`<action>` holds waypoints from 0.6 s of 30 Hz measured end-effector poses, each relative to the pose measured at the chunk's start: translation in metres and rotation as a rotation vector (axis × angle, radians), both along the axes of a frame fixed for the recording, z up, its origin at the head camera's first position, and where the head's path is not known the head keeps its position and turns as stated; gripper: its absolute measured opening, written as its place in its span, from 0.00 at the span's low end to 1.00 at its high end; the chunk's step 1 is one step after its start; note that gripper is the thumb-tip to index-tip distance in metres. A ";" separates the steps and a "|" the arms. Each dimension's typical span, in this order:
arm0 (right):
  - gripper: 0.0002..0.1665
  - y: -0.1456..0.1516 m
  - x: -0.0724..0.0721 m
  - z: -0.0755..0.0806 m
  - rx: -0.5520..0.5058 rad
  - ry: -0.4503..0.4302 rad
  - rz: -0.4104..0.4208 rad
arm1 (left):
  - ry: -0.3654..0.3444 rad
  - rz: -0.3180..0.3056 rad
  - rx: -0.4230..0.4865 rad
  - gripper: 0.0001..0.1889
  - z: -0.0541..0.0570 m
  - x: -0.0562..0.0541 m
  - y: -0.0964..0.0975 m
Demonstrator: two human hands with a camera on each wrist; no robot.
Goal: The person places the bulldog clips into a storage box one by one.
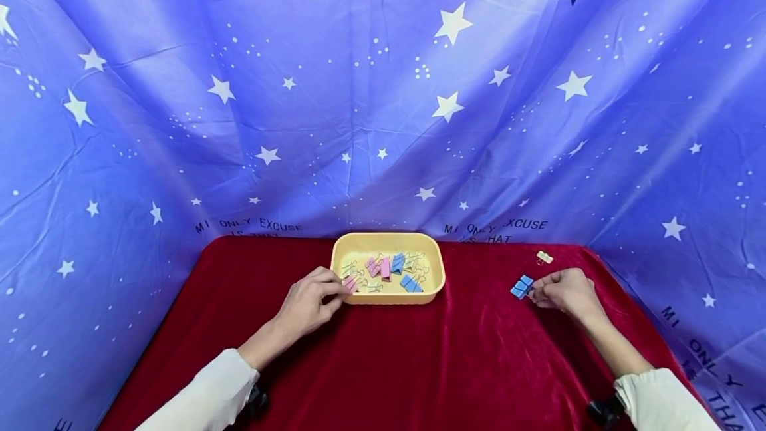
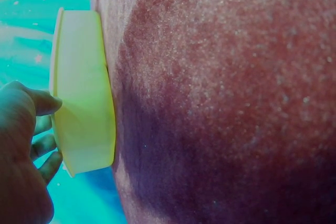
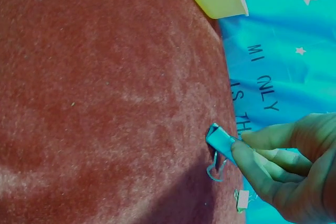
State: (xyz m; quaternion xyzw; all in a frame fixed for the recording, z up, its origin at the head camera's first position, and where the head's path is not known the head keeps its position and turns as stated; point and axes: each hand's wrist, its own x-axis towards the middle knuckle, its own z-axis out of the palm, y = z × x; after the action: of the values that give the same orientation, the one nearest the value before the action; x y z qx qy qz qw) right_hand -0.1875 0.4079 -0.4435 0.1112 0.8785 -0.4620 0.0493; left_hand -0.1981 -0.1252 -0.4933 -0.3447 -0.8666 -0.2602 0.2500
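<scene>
My left hand [image 1: 311,298] is at the near left corner of a yellow plastic basket [image 1: 383,298], its fingertips over the rim and the thumb on the outside. From the left wrist view, the thumb [image 2: 47,102] lies against the outer wall just below the rim, while the other fingers are partly hidden behind it. To the right of the basket, my right hand [image 1: 565,290] pinches a blue binder clip [image 1: 521,287] between thumb and fingers. One wire handle of that clip [image 3: 220,141] hangs downward in the right wrist view.
Several pink, blue and pale yellow binder clips, among them a blue one [image 1: 411,283], lie inside the basket. A pale yellow binder clip [image 1: 544,257] rests beyond the right hand. Red velvet cloth [image 1: 383,364] covers the table, and a blue star-printed curtain [image 1: 359,85] rises behind it.
</scene>
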 end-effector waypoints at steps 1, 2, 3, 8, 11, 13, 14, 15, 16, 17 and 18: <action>0.21 0.000 -0.001 0.001 -0.034 -0.006 -0.005 | 0.001 0.000 0.001 0.12 0.000 0.000 0.000; 0.21 0.000 -0.002 0.001 -0.065 -0.008 -0.007 | 0.005 -0.001 0.003 0.12 0.000 0.000 0.000; 0.20 0.000 -0.003 0.002 -0.076 -0.011 -0.011 | 0.009 -0.002 0.006 0.12 0.000 0.000 0.000; 0.18 -0.004 -0.009 0.006 -0.104 -0.018 -0.005 | 0.028 -0.003 0.016 0.13 -0.002 0.000 0.000; 0.17 -0.009 -0.013 0.011 -0.110 -0.013 -0.003 | 0.030 -0.004 0.019 0.13 -0.002 0.001 0.000; 0.18 -0.012 -0.016 0.016 -0.105 -0.006 0.001 | 0.025 -0.002 0.019 0.13 -0.001 0.001 0.000; 0.18 -0.014 -0.017 0.018 -0.095 -0.002 0.004 | 0.022 -0.002 0.020 0.13 -0.001 0.001 0.000; 0.19 -0.016 -0.018 0.021 -0.082 0.001 0.009 | 0.021 -0.002 0.019 0.13 -0.001 0.001 0.000; 0.19 -0.018 -0.019 0.023 -0.072 0.004 0.016 | 0.021 -0.002 0.019 0.13 -0.001 0.001 0.000; 0.19 -0.021 -0.020 0.025 -0.060 0.007 0.020 | 0.021 -0.002 0.019 0.12 -0.001 0.001 0.000; 0.19 -0.023 -0.021 0.027 -0.040 0.009 0.022 | 0.022 -0.002 0.018 0.12 -0.002 0.000 0.000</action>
State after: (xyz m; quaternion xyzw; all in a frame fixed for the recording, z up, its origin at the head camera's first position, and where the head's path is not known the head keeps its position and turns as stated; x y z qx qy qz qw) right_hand -0.2086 0.3849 -0.4168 0.0984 0.8704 -0.4795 0.0528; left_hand -0.1978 -0.1250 -0.4950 -0.3461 -0.8611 -0.2643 0.2625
